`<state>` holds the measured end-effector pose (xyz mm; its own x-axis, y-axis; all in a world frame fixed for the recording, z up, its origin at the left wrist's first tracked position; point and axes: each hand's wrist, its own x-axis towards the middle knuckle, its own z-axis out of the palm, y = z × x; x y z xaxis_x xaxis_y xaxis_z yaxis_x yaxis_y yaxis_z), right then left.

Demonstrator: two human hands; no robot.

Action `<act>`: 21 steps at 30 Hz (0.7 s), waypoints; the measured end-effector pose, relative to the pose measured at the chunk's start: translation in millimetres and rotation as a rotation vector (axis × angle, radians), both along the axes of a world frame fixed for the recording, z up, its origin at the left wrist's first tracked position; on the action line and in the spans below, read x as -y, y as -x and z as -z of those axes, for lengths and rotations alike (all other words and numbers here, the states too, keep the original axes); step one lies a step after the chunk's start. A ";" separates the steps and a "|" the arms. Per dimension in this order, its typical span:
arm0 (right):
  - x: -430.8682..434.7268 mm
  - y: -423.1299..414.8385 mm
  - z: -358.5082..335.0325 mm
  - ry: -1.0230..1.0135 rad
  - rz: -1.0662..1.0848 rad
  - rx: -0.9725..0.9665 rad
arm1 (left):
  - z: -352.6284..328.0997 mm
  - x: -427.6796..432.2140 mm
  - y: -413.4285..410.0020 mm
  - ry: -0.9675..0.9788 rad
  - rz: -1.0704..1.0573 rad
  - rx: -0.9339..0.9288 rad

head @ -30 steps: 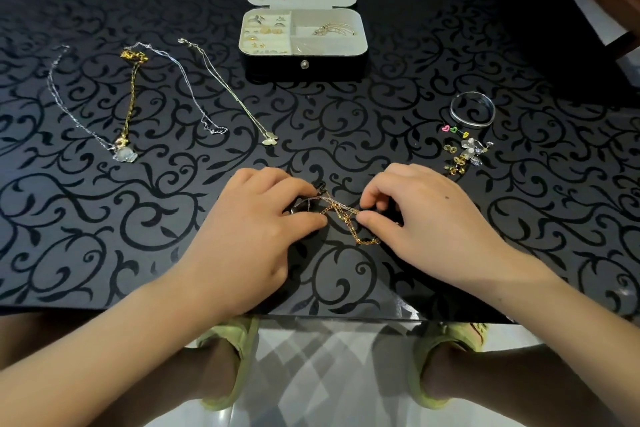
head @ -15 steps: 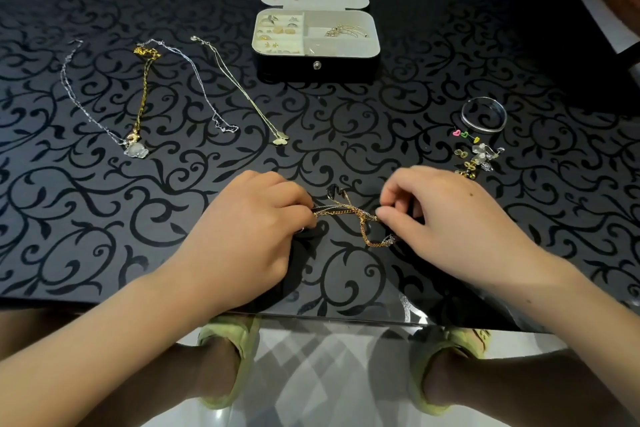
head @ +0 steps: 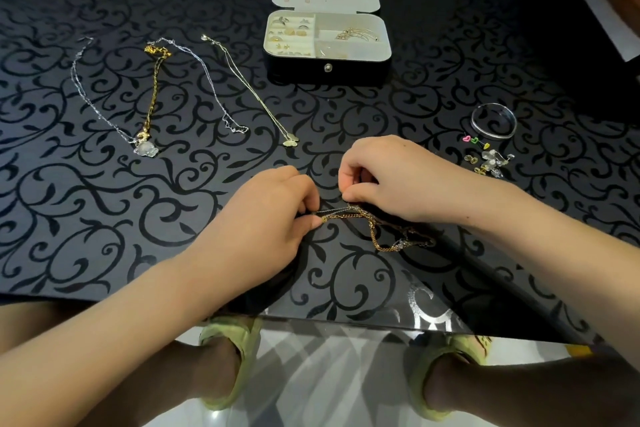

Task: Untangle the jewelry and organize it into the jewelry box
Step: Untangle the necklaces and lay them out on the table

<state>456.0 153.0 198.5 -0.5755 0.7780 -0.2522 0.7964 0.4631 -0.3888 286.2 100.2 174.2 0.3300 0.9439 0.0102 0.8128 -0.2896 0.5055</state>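
A tangle of gold and silver chains [head: 377, 229] lies near the table's front edge. My left hand [head: 270, 218] pinches its left end between thumb and fingers. My right hand [head: 391, 180] pinches the strands just right of that, with the rest of the tangle trailing out below my right wrist. The open jewelry box [head: 384, 54], black with a cream lining, stands at the back centre and holds rings, studs and a gold piece. Laid out straight at the left are a silver chain with a pale pendant [head: 147, 148], a gold chain [head: 154, 90], a thin silver chain [head: 211, 87] and a fine gold necklace [head: 263, 104].
A silver bangle [head: 493, 121] lies at the right, with small earrings and charms [head: 488, 158] just in front of it. The black patterned tabletop [head: 104, 201] ends in a glass edge close to my body. My feet in yellow slippers show below.
My right hand has moved left and up over the tangle, closer to my left hand. The loose loop of gold chain now lies stretched out to the right under my wrist.
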 end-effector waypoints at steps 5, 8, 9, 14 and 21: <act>4.5 -4.3 3.8 -0.078 -0.018 0.018 | -1.2 -1.8 -1.5 0.041 0.000 -0.006; 6.8 -5.9 5.6 -0.098 -0.042 0.009 | -4.1 -2.3 -3.3 0.079 -0.026 0.034; 6.9 -6.9 6.6 -0.103 -0.050 0.004 | -5.1 -2.5 -3.7 0.100 -0.040 0.052; 5.0 -13.0 12.2 -0.186 -0.037 -0.002 | -8.2 -3.0 -4.6 0.147 -0.103 0.139; 1.5 -26.3 6.2 -0.046 0.010 -0.021 | -5.0 -7.3 -5.0 0.139 -0.129 0.194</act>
<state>482.3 151.4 192.3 -0.5727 0.7940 -0.2037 0.7928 0.4732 -0.3842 291.2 107.5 179.2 0.2118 0.9748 -0.0707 0.7222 -0.1073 0.6834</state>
